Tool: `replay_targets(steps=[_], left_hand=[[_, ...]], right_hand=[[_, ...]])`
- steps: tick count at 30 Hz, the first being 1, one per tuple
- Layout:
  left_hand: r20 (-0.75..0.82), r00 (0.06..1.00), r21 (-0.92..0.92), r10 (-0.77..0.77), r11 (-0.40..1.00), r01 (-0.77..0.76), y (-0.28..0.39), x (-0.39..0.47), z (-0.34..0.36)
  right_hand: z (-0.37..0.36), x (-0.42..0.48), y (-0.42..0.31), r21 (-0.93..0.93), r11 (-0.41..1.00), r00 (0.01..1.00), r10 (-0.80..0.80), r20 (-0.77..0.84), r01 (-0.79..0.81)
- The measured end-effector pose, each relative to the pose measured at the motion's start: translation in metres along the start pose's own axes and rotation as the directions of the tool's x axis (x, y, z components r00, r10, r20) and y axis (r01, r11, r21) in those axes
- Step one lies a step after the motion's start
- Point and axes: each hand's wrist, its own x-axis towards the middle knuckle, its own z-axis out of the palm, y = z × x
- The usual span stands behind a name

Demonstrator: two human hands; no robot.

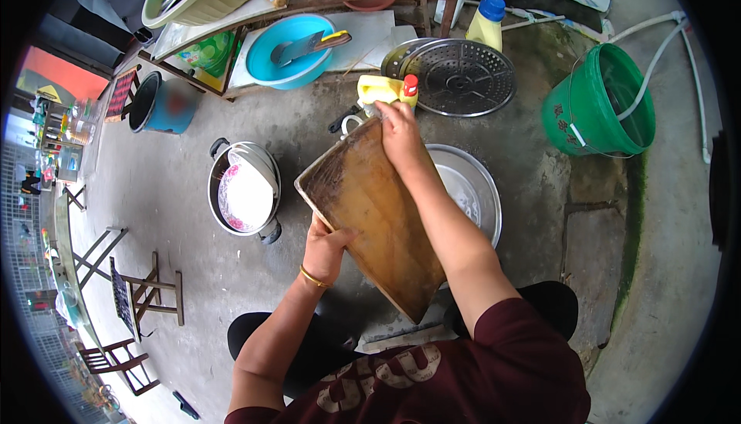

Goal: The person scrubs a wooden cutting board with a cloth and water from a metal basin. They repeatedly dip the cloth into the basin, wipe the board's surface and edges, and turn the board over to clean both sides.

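Note:
A wet, worn wooden cutting board (382, 210) is held tilted in front of me, its face dark brown towards the far left corner. My left hand (324, 247) grips its left edge, thumb on the face. At the far end, my right hand (399, 129) presses a greyish scouring pad (372, 110) to the board's edge; the fingers partly hide the pad. Under the board and my right forearm, a metal basin (489, 192) with some water is partly covered. Just beyond my right hand stands a yellow jug (379, 85) with a red cap.
Left of the board, a two-handled pot (217, 215) holds dishes. Ahead are a blue basin (272, 77) with a cleaver (301, 48) across it and perforated steamer trays (457, 79). A green bucket (561, 117) with a hose (648, 71) stands right; a folding stool (156, 296) stands left.

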Motion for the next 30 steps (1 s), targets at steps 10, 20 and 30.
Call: replay_targets(steps=[10,20,30], left_hand=[[-0.047,0.999,0.006,-0.005,1.000,0.005,-0.005,-0.003,0.002],[-0.027,0.999,-0.014,0.021,1.000,-0.022,-0.004,-0.005,0.002],[-0.018,0.999,-0.042,0.042,0.998,-0.043,-0.013,0.002,-0.019]], right_hand=[[-0.024,-0.078,-0.001,-0.019,0.988,0.987,0.155,-0.027,-0.156],[-0.005,-0.081,0.004,-0.149,0.944,0.954,0.278,-0.111,-0.293],[-0.078,-0.186,0.078,-0.416,0.565,0.611,0.791,0.028,-0.713]])
